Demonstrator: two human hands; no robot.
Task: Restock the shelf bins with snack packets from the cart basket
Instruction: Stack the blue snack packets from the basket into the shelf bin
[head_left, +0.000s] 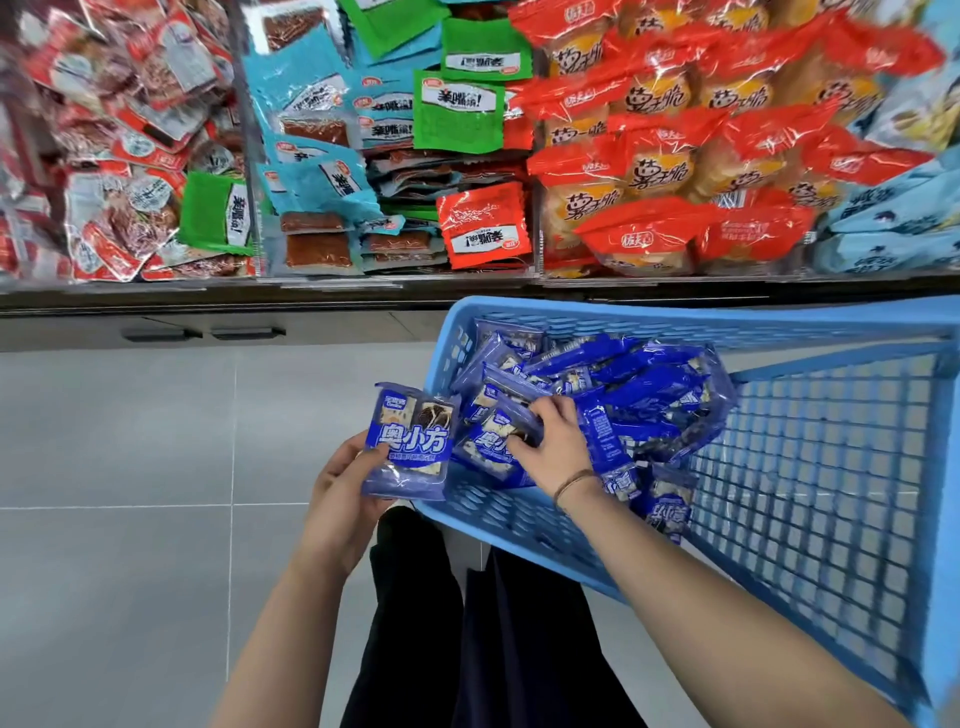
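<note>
A light blue plastic cart basket (810, 467) stands at the right and holds a heap of dark blue snack packets (639, 395). My left hand (343, 483) grips one blue packet (410, 441) upright just outside the basket's left rim. My right hand (545, 441) reaches inside the basket, its fingers curled on another blue packet (488, 447) in the heap. Above, the clear shelf bins (395, 275) are full of packets.
The left bin holds red and silver packets (119, 130), the middle bin teal, green and red ones (374, 130), the right bin orange-red bags (675, 145), with pale blue bags (904, 208) at far right. Grey tiled floor (130, 493) lies at left; my dark trousers (467, 623) stand below.
</note>
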